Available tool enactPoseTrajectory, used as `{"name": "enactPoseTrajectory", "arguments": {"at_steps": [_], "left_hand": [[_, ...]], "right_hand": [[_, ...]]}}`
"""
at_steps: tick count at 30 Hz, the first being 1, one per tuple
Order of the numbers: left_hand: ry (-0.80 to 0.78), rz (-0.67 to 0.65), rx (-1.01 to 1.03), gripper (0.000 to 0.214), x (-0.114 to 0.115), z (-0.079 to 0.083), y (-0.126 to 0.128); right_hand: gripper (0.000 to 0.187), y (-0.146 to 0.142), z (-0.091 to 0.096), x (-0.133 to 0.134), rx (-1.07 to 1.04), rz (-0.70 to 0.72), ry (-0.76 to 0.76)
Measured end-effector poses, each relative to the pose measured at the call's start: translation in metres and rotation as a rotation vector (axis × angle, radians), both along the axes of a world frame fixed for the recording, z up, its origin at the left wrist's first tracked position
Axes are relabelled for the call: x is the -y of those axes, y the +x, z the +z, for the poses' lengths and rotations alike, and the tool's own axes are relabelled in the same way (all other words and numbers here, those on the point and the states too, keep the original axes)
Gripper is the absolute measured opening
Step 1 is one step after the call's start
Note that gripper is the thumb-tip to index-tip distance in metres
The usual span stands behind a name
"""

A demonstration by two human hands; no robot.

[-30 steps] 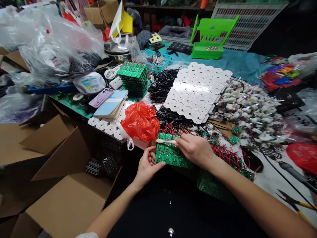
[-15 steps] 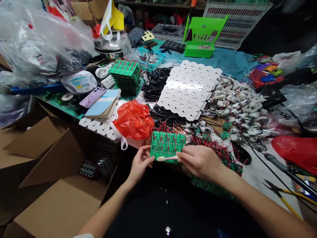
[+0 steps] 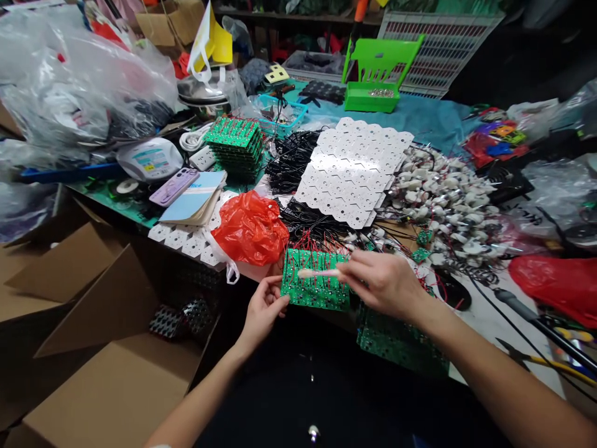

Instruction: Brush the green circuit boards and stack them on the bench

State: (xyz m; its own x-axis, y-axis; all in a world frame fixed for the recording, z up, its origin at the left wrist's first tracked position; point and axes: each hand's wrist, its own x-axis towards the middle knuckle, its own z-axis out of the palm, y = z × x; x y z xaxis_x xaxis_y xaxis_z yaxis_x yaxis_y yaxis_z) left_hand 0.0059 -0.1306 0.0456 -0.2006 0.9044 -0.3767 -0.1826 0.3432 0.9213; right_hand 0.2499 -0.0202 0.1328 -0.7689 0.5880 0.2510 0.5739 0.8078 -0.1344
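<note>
A green circuit board panel (image 3: 313,287) with red wires along its far edge lies at the table's near edge. My left hand (image 3: 263,310) pinches its lower left corner. My right hand (image 3: 383,283) is closed round a small pale brush (image 3: 318,272), whose head lies across the middle of the panel. More green panels (image 3: 396,339) sit under my right forearm.
A red plastic bag (image 3: 250,228) lies just left of the panel. White cut sheets (image 3: 355,172), black wires (image 3: 293,159), a stack of green boards (image 3: 234,144) and a heap of white parts (image 3: 448,199) fill the table. Open cardboard boxes (image 3: 112,379) stand at the left. Pliers (image 3: 536,359) lie at the right.
The brush went from the panel's upper part down to its near edge, then back up to the middle. My left hand has kept hold of the panel's corner.
</note>
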Motion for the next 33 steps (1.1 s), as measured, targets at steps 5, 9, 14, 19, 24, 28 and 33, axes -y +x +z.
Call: {"name": "enactPoseTrajectory", "arguments": {"at_steps": [5,9,14,19,24,28,33], "left_hand": [[0.006,-0.005,-0.017,0.046,0.001,0.0,-0.001],[0.005,-0.032,-0.026,0.044,0.002,-0.002,-0.003],[0.004,-0.027,-0.044,0.042,0.0,-0.002,-0.003],[-0.018,-0.032,-0.073,0.034,0.0,-0.002,-0.003],[-0.034,-0.042,-0.051,0.035,0.0,0.0,-0.004],[-0.034,-0.049,-0.033,0.036,-0.002,0.003,-0.005],[-0.015,-0.055,-0.058,0.034,-0.002,0.003,-0.005]], "right_hand": [[0.033,0.017,-0.005,0.022,0.073,0.103,-0.119],[0.034,0.013,-0.017,-0.004,0.101,-0.024,-0.023],[0.038,0.004,-0.008,-0.031,0.138,-0.143,0.142],[0.035,0.022,0.014,-0.007,0.093,-0.064,0.048],[0.034,0.037,0.015,0.018,0.145,0.095,-0.093],[0.037,0.034,0.0,-0.004,0.176,-0.023,-0.015],[0.036,0.029,-0.004,-0.04,0.191,-0.163,0.09]]}}
